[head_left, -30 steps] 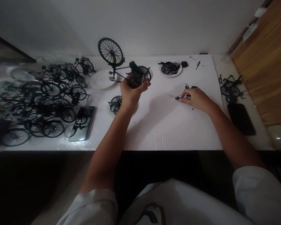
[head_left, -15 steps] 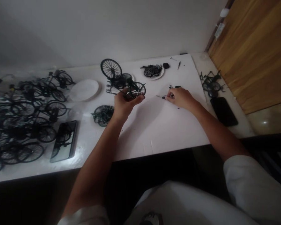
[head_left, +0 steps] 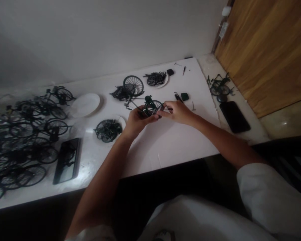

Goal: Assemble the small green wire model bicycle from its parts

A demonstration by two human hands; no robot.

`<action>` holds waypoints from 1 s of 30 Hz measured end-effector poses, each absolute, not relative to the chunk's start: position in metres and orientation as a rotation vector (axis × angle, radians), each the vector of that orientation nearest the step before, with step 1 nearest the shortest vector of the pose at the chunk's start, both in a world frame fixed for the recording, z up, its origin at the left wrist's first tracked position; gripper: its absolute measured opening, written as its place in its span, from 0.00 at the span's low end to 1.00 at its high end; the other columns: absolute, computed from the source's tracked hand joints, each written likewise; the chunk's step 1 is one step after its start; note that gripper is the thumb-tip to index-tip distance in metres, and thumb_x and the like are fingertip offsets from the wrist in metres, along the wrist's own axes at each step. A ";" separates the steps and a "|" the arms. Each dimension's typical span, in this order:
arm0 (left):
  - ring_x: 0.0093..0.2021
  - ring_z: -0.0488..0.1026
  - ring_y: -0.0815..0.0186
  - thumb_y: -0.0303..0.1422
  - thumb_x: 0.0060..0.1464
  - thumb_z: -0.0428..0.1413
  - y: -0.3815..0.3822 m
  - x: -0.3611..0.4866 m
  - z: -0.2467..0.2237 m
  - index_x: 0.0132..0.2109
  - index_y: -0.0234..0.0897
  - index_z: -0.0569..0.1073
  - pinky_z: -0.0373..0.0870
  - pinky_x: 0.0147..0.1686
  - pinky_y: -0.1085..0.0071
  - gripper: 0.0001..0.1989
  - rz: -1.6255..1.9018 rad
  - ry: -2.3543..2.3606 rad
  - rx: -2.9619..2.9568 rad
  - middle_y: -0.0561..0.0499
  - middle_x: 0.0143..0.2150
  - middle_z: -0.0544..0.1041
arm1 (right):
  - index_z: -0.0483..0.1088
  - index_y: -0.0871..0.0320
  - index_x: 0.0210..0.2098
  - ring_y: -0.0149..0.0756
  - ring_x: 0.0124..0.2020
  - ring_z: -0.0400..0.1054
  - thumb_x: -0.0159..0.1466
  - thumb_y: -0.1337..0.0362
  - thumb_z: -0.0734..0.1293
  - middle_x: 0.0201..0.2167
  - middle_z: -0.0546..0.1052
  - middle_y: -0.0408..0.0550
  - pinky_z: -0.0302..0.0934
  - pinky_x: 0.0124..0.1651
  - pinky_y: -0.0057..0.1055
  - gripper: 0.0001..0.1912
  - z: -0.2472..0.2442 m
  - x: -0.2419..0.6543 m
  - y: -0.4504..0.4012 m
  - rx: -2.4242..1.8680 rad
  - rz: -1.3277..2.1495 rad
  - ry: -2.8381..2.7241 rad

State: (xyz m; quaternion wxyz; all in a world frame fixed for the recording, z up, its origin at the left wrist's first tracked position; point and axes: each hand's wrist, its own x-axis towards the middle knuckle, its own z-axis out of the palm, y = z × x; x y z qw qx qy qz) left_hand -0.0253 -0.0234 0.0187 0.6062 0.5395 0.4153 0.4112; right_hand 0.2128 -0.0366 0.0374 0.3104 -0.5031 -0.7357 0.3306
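Largest first: on the white tabletop [head_left: 180,140], the massed model bicycles [head_left: 32,112] stand at the left, apart from my work. The model bicycle [head_left: 148,99] I am holding is over the middle of the table, its far wheel [head_left: 133,86] lying, in this view, against a dark heap of parts [head_left: 120,93]. It has been brought lower; a second ago that far wheel was raised against the wall.

My left hand [head_left: 137,121] is closed on the bicycle at its near wheel [head_left: 154,107], as it was before. My right hand [head_left: 179,111] has crossed from the small parts at the right, and its fingertips now meet that same wheel. I judge this a change from one-handed holding to two-handed work on the wheel.

Where the right hand was, a dark block [head_left: 184,96] and a T-shaped piece [head_left: 193,107] lie uncovered. Smallest: a slim dark piece [head_left: 169,108] is pinched in my right fingers; its exact kind I cannot tell.
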 end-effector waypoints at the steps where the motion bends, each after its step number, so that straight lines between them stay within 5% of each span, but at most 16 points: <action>1: 0.43 0.87 0.62 0.38 0.41 0.83 -0.023 -0.025 0.018 0.49 0.36 0.84 0.88 0.49 0.66 0.29 0.955 0.953 1.250 0.45 0.46 0.89 | 0.78 0.58 0.41 0.30 0.26 0.54 0.71 0.42 0.75 0.24 0.64 0.36 0.47 0.34 0.34 0.23 0.036 0.213 -0.037 -1.311 0.893 -1.938; 12: 0.42 0.86 0.63 0.38 0.42 0.82 -0.028 -0.021 0.027 0.49 0.35 0.83 0.87 0.49 0.66 0.29 1.029 0.972 1.280 0.45 0.47 0.88 | 0.76 0.55 0.44 0.33 0.29 0.53 0.70 0.40 0.73 0.25 0.61 0.36 0.51 0.35 0.35 0.23 0.033 0.213 -0.035 -1.167 1.024 -1.847; 17: 0.43 0.86 0.62 0.39 0.43 0.81 -0.028 -0.021 0.025 0.50 0.35 0.82 0.87 0.49 0.65 0.30 1.034 1.013 1.341 0.43 0.48 0.88 | 0.74 0.55 0.40 0.35 0.32 0.59 0.67 0.33 0.72 0.27 0.67 0.40 0.56 0.37 0.35 0.29 0.036 0.211 -0.037 -1.185 1.027 -1.805; 30: 0.46 0.87 0.57 0.49 0.44 0.80 -0.029 -0.019 0.032 0.50 0.34 0.77 0.88 0.52 0.58 0.35 0.979 0.911 1.290 0.40 0.48 0.86 | 0.77 0.57 0.41 0.38 0.37 0.72 0.68 0.39 0.74 0.37 0.81 0.48 0.63 0.43 0.36 0.26 0.026 0.214 -0.028 -1.144 1.010 -1.767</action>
